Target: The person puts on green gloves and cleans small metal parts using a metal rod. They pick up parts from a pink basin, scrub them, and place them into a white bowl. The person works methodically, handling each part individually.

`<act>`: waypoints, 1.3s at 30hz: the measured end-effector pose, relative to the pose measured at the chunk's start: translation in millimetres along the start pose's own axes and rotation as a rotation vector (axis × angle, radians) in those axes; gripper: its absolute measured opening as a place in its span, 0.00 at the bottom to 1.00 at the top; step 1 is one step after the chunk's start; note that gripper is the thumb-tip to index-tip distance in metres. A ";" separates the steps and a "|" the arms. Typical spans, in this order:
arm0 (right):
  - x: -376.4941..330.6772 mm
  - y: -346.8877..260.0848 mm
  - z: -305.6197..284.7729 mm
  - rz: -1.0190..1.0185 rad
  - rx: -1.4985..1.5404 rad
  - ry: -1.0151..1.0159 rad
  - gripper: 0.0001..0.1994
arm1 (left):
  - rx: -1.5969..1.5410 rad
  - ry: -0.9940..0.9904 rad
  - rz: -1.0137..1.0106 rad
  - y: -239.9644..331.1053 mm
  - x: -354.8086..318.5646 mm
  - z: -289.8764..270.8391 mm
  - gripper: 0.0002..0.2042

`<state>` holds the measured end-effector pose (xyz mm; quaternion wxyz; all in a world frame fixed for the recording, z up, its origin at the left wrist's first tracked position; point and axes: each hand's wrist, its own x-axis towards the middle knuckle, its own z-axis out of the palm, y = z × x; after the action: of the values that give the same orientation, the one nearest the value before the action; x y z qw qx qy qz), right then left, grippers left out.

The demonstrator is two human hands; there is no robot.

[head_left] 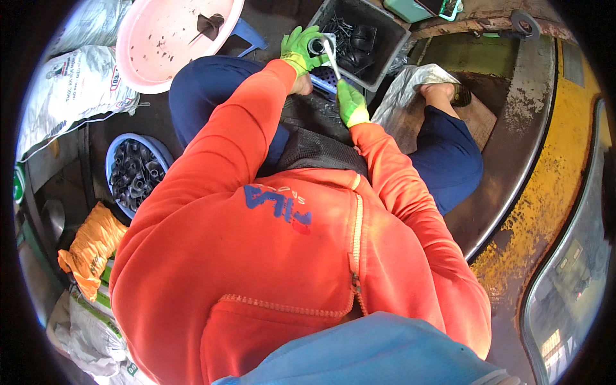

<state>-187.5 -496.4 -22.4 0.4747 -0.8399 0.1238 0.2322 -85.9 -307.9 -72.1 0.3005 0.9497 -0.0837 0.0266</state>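
Both of my hands wear green gloves and meet near the top middle of the head view. My left hand (301, 50) is closed round a small dark ring-shaped part (315, 46), whose round opening shows. My right hand (351, 104) grips a slim pale tool (332, 59), its upper end touching or right beside the dark part. The exact kind of either thing is too small to tell. Just beyond my hands stands a grey crate (393, 48) with black parts (353, 46) in it, some thin and some bulky.
At upper left a pink basin (136, 72) holds a dark piece and scraps, beside a blue stool (249, 35). A blue tub (163, 153) of black parts stands left of my knee. White sacks (80, 83) and an orange bag (93, 247) line the left. A yellow metal edge (545, 192) runs along the right.
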 end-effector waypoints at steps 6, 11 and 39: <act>-7.1 -3.7 -6.3 -0.028 -0.039 0.121 0.27 | -0.011 0.003 0.016 0.3 0.5 -0.7 0.35; -3.0 -11.4 -9.0 -0.173 -0.137 0.073 0.25 | -0.043 0.046 -0.014 -0.4 -0.4 1.8 0.35; -114.5 -99.5 -143.2 0.319 1.298 0.138 0.19 | 0.215 -0.298 -0.139 11.4 203.3 -69.3 0.36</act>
<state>-204.5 -568.6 172.5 0.8343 -0.3684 0.3910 0.1236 112.3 -306.2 11.5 0.1826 0.9733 -0.0584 -0.1260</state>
